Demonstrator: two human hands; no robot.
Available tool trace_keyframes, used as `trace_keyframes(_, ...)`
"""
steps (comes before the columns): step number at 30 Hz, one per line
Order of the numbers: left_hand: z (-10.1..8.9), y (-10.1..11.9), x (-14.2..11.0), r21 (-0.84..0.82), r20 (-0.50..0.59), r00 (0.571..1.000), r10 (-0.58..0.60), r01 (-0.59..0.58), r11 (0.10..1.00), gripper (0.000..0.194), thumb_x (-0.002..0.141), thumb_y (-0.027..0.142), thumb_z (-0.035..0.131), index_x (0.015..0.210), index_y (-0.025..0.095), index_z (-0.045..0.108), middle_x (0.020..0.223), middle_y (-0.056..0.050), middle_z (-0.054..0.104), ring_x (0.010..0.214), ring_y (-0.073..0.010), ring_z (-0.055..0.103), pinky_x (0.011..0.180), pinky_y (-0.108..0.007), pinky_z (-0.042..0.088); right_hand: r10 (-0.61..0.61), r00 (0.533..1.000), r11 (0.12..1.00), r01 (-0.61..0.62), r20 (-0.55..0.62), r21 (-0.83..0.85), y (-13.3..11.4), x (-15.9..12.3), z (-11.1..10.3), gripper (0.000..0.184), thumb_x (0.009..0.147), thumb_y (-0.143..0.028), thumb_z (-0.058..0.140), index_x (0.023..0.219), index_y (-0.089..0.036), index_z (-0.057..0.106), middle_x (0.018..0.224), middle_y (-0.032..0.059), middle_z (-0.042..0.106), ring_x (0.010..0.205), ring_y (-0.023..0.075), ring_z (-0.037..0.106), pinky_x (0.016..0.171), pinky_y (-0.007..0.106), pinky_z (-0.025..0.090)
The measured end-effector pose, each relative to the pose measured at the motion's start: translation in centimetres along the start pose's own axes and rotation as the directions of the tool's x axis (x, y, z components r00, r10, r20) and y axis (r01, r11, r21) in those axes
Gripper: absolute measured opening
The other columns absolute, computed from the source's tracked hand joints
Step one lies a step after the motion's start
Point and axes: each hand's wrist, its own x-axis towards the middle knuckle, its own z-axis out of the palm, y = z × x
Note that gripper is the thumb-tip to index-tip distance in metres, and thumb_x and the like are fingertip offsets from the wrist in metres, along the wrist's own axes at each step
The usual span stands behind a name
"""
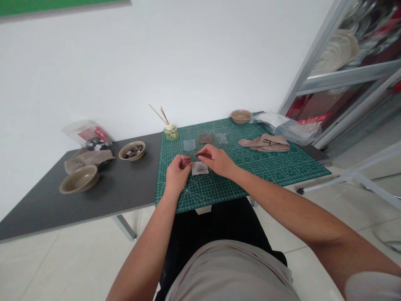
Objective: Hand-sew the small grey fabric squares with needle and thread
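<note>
green mat (219,188) gives room right of centre, edge at lower centre. right hand (216,160) pinches a dark chip (197,155); left hand (177,173) narrow, hold unclear. white wall (200,62) fills upper centre.

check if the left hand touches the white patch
Cannot tell: in the head view, the left hand borders the white patch, but any gap is too small to make out.

No text can be read; the lettering on the red sign (314,119) is blurred.
</note>
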Motion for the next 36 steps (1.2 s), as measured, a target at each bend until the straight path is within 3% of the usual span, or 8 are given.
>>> trace_keyframes(4, -0.1, 0.6, -0.1, 0.230, 0.014, 0.998, 0.056, -0.058, 0.971, 0.011, 0.080, 0.022, 0.058, 0.090, 0.021, 0.063, 0.082, 0.000, 0.066, 0.076, -0.0162, 0.060, 0.075, -0.031, 0.048, -0.004, 0.999, 1.000, 0.003, -0.048, -0.008, 0.7, 0.1, -0.8, 0.014, 0.081, -0.031, 0.069, 0.089, -0.020, 0.064, 0.082, 0.0002, 0.070, 0.073, 0.0153, 0.065, 0.071, 0.029, 0.049)
trace_keyframes(8, 0.1, 1.5, -0.4, 0.502, 0.088, 0.988, 0.128, -0.154, 0.851, 0.011, 0.082, 0.022, 0.058, 0.089, 0.022, 0.066, 0.093, -0.005, 0.066, 0.094, -0.0229, 0.056, 0.086, -0.039, 0.044, -0.076, 0.996, 0.996, 0.074, -0.039, -0.056, 1.9, 0.0, -0.7, 0.016, 0.082, -0.030, 0.069, 0.096, -0.022, 0.067, 0.091, 0.0010, 0.071, 0.077, 0.0150, 0.064, 0.072, 0.029, 0.049)
trace_keyframes(13, 0.7, 1.9, -0.7, 0.684, 0.186, 0.981, 0.056, -0.170, 0.709, 0.027, 0.087, 0.034, 0.058, 0.109, 0.027, 0.070, 0.112, -0.008, 0.063, 0.106, -0.0304, 0.048, 0.084, -0.044, 0.039, -0.107, 0.992, 0.985, 0.096, -0.072, -0.142, 2.7, -0.4, -0.6, 0.014, 0.083, -0.033, 0.070, 0.091, -0.021, 0.070, 0.085, 0.0011, 0.067, 0.075, 0.0142, 0.060, 0.070, 0.027, 0.046)
trace_keyframes(20, 0.9, 1.9, -0.7, 0.717, 0.225, 0.974, 0.032, -0.188, 0.672, 0.031, 0.088, 0.039, 0.056, 0.114, 0.029, 0.069, 0.109, -0.009, 0.062, 0.102, -0.0312, 0.048, 0.081, -0.044, 0.038, -0.118, 0.983, 0.938, 0.157, 0.138, -0.310, 2.4, -0.5, -0.3, 0.015, 0.084, -0.032, 0.070, 0.093, -0.020, 0.069, 0.084, 0.0010, 0.061, 0.076, 0.0142, 0.057, 0.073, 0.028, 0.043)
trace_keyframes(27, 1.0, 1.9, -0.9, 0.733, 0.214, 0.976, 0.041, -0.188, 0.654, 0.023, 0.088, 0.036, 0.055, 0.103, 0.029, 0.072, 0.108, -0.010, 0.062, 0.104, -0.0319, 0.048, 0.082, -0.045, 0.037, -0.099, 0.970, 0.907, 0.179, 0.220, -0.382, 2.5, -0.5, -0.4, 0.021, 0.087, -0.037, 0.068, 0.097, -0.019, 0.070, 0.090, 0.0046, 0.061, 0.090, 0.0195, 0.057, 0.083, 0.033, 0.043)
trace_keyframes(31, 1.0, 2.0, -1.0, 0.732, 0.244, 0.969, 0.046, -0.215, 0.646, 0.024, 0.087, 0.036, 0.056, 0.104, 0.027, 0.070, 0.112, -0.010, 0.062, 0.104, -0.0321, 0.047, 0.082, -0.046, 0.037, -0.109, 0.955, 0.913, 0.206, 0.274, -0.351, 2.4, -0.8, -1.0, 0.021, 0.086, -0.029, 0.067, 0.104, -0.018, 0.072, 0.097, 0.0063, 0.062, 0.094, 0.0199, 0.058, 0.088, 0.034, 0.045)
trace_keyframes(36, 1.0, 2.0, -1.1, 0.732, 0.268, 0.962, 0.049, -0.236, 0.639, 0.025, 0.086, 0.037, 0.057, 0.106, 0.026, 0.067, 0.113, -0.010, 0.062, 0.104, -0.0320, 0.048, 0.081, -0.045, 0.037, -0.105, 0.961, 0.914, 0.194, 0.255, -0.357, 2.2, -0.8, -1.2, 0.021, 0.087, -0.025, 0.065, 0.105, -0.018, 0.072, 0.100, 0.0070, 0.065, 0.099, 0.0209, 0.059, 0.091, 0.036, 0.045)
